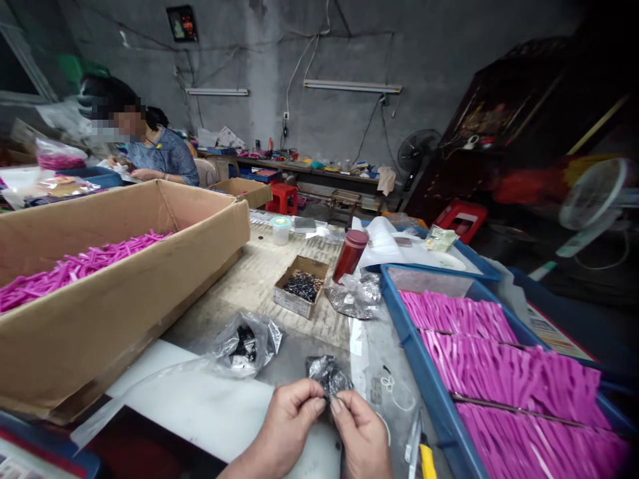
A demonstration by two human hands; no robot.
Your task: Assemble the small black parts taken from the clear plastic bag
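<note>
My left hand (292, 419) and my right hand (362, 429) meet low in the middle of the view, thumbs and index fingertips pinched together. Something small and dark shows between the fingertips, too covered to name. Right behind them is a small clear plastic bag (327, 374) with dark contents; whether the fingers touch it, I cannot tell. Further left lies an open clear plastic bag (244, 346) holding black pieces. Beyond the hands stands a small cardboard box (294, 305) with many small black parts inside.
A large cardboard box (190, 266) of magenta strips flanks the left. On the right, a blue crate (414, 346) holds rows of magenta strips. A yellow-handled cutter (426, 459), a white cord (399, 396) and a dark red jar (351, 255) are nearby. Another person (162, 156) sits far left.
</note>
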